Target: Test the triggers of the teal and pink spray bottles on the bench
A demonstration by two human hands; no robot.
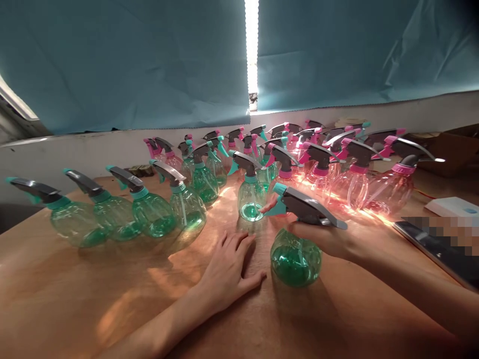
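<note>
**Here, a green spray bottle (295, 259) in your right hand (325, 237)**

Your tabletop (75, 299) is bare brown wood, lit warm through a bright gap (252, 50) between the blue curtains (130, 60) behind it. Green bottles (149, 212) stand in a row at your left and pink bottles (352, 184) crowd the far right. All are see-through, with a thin tube inside. Your right grip is closed round the neck of the green spray bottle, which rests on the tabletop just before you. Your left hand (228, 269) lies flat beside it, grip open, holding nothing.
</note>
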